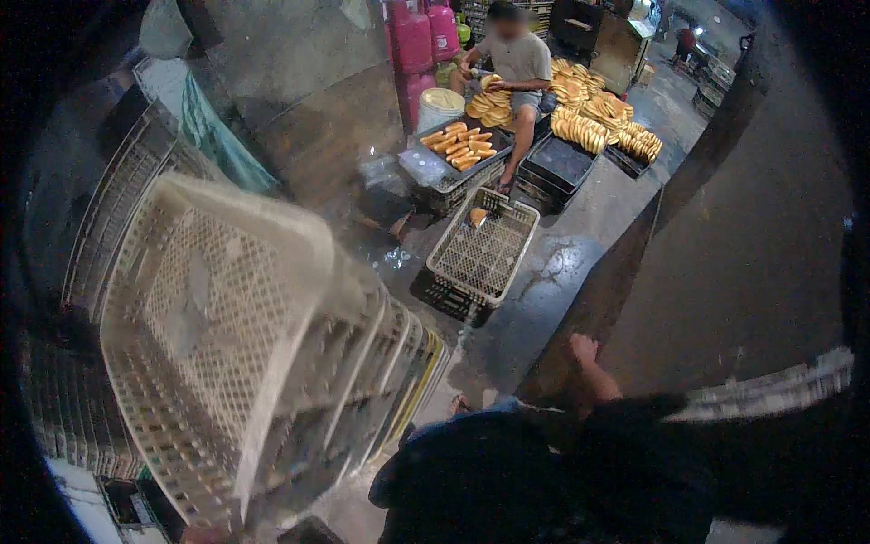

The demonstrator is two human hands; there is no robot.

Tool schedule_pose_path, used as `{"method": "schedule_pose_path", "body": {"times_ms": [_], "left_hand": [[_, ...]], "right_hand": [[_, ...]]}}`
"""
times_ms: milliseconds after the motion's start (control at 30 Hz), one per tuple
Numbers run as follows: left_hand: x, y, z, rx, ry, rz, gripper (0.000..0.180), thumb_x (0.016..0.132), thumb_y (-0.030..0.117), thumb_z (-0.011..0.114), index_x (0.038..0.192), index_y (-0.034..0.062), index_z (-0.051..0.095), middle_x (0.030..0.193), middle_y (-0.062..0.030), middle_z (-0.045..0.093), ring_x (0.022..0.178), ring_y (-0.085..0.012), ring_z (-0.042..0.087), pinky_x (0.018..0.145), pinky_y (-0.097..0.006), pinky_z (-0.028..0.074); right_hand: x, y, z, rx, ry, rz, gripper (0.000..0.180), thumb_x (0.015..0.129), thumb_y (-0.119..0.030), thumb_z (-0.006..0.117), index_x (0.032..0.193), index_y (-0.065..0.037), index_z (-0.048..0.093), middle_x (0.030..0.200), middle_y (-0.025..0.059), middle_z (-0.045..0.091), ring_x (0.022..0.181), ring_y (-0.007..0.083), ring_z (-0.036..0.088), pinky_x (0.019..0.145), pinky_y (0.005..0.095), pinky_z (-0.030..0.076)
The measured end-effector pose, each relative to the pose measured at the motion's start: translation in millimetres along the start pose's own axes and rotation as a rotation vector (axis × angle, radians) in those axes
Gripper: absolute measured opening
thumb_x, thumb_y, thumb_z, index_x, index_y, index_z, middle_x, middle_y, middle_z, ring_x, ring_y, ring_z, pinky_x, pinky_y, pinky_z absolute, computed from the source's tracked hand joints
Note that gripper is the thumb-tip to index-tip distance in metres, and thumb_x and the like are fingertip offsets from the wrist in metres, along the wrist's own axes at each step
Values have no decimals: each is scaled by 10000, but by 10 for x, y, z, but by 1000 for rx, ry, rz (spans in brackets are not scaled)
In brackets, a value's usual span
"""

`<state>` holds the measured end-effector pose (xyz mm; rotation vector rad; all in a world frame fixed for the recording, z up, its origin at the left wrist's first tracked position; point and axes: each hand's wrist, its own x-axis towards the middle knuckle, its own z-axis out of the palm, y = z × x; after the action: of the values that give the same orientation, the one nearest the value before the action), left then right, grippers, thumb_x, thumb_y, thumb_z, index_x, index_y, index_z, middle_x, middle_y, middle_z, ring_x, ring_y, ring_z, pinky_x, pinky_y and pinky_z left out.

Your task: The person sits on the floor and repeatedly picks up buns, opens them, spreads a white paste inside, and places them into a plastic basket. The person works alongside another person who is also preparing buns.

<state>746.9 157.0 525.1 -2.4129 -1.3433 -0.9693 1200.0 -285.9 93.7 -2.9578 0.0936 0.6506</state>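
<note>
To my left rises a tall stack of cream plastic crates; the top crate [319, 238] has lattice walls and a mesh bottom, with greyish scraps inside. A sliver of my left hand [205, 535] shows at the lower picture edge, against the near corner of that crate. Its fingers are hidden, so its grip cannot be made out. My right hand [587, 352] hangs in front of me beside a dark brown panel, loosely closed, with nothing visible in it. Ahead on the floor sits another cream crate [504, 288] on a black one, holding one piece of bread [478, 217].
A seated person [521, 63] handles bread behind a tray of golden rolls [458, 145]. Piles of flat bread [580, 130] and a black tray [557, 165] lie alongside. Pink gas cylinders [412, 41] and a white bucket [440, 107] stand by the wall. A brown panel [725, 245] borders the right.
</note>
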Motion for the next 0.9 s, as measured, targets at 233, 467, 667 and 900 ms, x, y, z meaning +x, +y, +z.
{"method": "schedule_pose_path", "body": {"times_ms": [233, 467, 667, 900], "left_hand": [[1829, 684, 1009, -64, 93, 230, 354, 912, 350, 600, 1085, 43, 636, 930, -154, 705, 819, -313, 687, 720, -429, 539], [3550, 1057, 2145, 133, -92, 174, 429, 896, 412, 613, 1154, 69, 613, 984, -165, 699, 860, -330, 686, 761, -462, 535], [4174, 880, 2963, 382, -312, -60, 499, 882, 464, 624, 1212, 92, 593, 1031, -174, 694, 895, -345, 684, 797, -490, 531], [3737, 1065, 3244, 547, -437, -275, 586, 865, 526, 637, 1281, 118, 569, 1085, -185, 687, 935, -362, 682, 838, -522, 526]], "right_hand": [[200, -748, 756, -72, -176, -21, 638, 865, -643, 556, 1209, -123, 691, 1285, 113, 660, 1179, 367, 625, 1072, 689, 277], [1248, -1503, -188, -14, -250, -177, 581, 910, -601, 539, 1222, -127, 664, 1261, 192, 649, 1239, 434, 550, 1084, 767, 121], [2431, -1910, -999, 62, -228, -350, 581, 912, -593, 553, 1203, -103, 666, 1133, 194, 699, 1142, 420, 615, 1083, 710, 218], [3521, -1527, -1190, 155, -282, -308, 559, 919, -550, 580, 1214, -81, 656, 1151, 191, 694, 1141, 380, 626, 989, 502, 460]]}}
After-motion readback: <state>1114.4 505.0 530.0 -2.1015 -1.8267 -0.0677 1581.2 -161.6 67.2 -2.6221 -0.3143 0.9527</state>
